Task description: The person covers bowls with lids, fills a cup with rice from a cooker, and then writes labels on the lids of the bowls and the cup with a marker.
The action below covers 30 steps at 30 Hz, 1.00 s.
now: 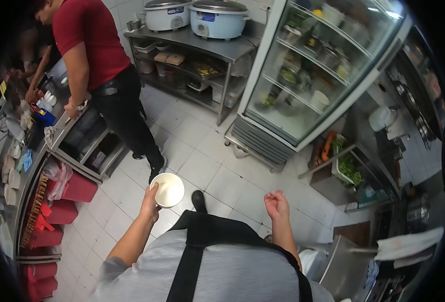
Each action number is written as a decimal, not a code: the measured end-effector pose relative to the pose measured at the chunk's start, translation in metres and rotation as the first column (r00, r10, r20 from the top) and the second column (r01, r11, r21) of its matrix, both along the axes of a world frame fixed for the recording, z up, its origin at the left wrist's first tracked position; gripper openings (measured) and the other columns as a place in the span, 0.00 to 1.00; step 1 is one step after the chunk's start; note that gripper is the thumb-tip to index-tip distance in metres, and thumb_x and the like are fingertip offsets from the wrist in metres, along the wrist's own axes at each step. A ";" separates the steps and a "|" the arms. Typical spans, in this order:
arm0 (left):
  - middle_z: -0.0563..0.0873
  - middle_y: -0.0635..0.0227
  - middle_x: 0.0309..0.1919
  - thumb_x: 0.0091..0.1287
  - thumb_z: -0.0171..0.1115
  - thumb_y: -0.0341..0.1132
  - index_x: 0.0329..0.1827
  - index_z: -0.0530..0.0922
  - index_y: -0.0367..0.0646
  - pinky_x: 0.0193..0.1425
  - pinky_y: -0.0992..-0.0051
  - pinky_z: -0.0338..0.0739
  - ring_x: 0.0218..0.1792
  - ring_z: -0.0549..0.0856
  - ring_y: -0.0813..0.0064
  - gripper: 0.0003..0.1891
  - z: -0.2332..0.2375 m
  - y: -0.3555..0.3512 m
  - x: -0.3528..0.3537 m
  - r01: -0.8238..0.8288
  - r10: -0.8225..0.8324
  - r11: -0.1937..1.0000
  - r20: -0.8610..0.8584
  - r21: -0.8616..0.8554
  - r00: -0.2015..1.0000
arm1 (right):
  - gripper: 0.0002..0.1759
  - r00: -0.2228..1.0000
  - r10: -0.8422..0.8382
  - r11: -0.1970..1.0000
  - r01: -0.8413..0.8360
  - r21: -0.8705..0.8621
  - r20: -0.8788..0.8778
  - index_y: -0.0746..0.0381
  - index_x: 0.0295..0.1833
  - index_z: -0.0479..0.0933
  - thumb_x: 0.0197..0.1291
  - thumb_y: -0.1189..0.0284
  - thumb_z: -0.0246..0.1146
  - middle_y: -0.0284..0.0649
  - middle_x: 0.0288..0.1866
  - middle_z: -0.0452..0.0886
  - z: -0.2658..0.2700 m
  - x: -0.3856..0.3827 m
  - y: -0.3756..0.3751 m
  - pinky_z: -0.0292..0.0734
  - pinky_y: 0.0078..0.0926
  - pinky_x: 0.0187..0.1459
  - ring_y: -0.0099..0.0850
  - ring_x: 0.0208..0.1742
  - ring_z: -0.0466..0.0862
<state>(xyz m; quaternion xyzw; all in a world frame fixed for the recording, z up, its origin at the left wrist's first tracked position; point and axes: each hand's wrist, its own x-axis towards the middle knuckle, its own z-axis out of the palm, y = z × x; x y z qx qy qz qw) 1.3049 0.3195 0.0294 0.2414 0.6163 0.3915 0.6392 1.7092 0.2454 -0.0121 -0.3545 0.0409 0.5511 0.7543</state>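
My left hand (150, 204) grips a round white bowl (171, 188) in front of my body, the thumb over its rim and the fingers around its side. The bowl's mouth is tilted up toward me, showing a pale inside. Out to the other side, my right hand (277, 204) hangs in the air with its fingers curled in, and nothing shows in it. Beneath both hands lies the white tiled floor (232, 173). A black shoe (199, 201) of mine is visible between them.
A person in a red shirt (94, 45) stands at the counter on the left. Red bins (76, 187) sit under that counter. Two large rice cookers (217, 21) rest on a steel table (197, 45). A glass-door fridge (303, 75) stands ahead, with greens (348, 168) in a container to its right.
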 end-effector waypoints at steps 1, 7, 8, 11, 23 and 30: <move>0.73 0.67 0.61 0.67 0.55 0.57 0.69 0.60 0.52 0.65 0.50 0.62 0.61 0.74 0.64 0.32 -0.007 0.021 -0.004 -0.014 0.014 1.000 0.001 0.009 1.000 | 0.16 0.998 0.041 0.999 -0.042 0.015 0.047 0.55 0.28 0.65 0.51 0.89 0.59 0.31 0.25 0.68 0.007 -0.004 0.031 0.72 0.27 0.38 0.25 0.29 0.71; 0.74 0.64 0.61 0.67 0.56 0.55 0.69 0.61 0.51 0.63 0.54 0.66 0.60 0.75 0.65 0.32 -0.002 0.138 -0.012 -0.217 0.214 0.975 0.057 0.043 0.975 | 0.19 0.944 0.084 0.990 -0.117 0.083 0.318 0.55 0.29 0.64 0.46 0.93 0.57 0.31 0.26 0.68 0.037 0.014 0.185 0.71 0.26 0.36 0.27 0.28 0.71; 0.74 0.64 0.60 0.67 0.56 0.54 0.69 0.61 0.50 0.62 0.55 0.68 0.59 0.75 0.66 0.31 -0.004 0.162 -0.011 -0.186 0.182 0.980 0.068 0.069 0.981 | 0.19 0.930 0.075 0.984 -0.126 0.123 0.360 0.55 0.29 0.64 0.46 0.93 0.57 0.31 0.26 0.68 0.044 0.027 0.210 0.71 0.26 0.36 0.27 0.29 0.71; 0.77 0.64 0.56 0.68 0.57 0.50 0.68 0.63 0.48 0.59 0.58 0.72 0.56 0.78 0.68 0.29 -0.013 0.224 0.000 -0.107 0.095 0.987 0.107 0.117 0.990 | 0.19 0.893 0.009 0.983 -0.091 0.160 0.450 0.56 0.29 0.62 0.45 0.94 0.55 0.32 0.27 0.67 0.076 0.039 0.273 0.68 0.26 0.34 0.27 0.29 0.69; 0.76 0.64 0.57 0.68 0.55 0.54 0.68 0.63 0.48 0.55 0.60 0.74 0.57 0.77 0.69 0.30 0.018 0.421 0.100 -0.047 0.031 0.994 0.156 0.101 0.987 | 0.20 0.846 0.358 0.897 -0.429 0.105 0.395 0.57 0.27 0.62 0.41 0.95 0.56 0.32 0.27 0.66 0.037 0.050 0.509 0.70 0.25 0.34 0.25 0.28 0.66; 0.78 0.62 0.53 0.71 0.51 0.54 0.66 0.65 0.48 0.53 0.62 0.76 0.51 0.81 0.69 0.27 0.016 0.523 0.120 -0.266 0.248 0.952 0.124 0.149 0.961 | 0.22 0.704 0.417 0.706 -0.649 0.283 0.575 0.57 0.27 0.59 0.44 0.98 0.54 0.31 0.29 0.61 0.128 0.032 0.644 0.71 0.28 0.43 0.22 0.29 0.62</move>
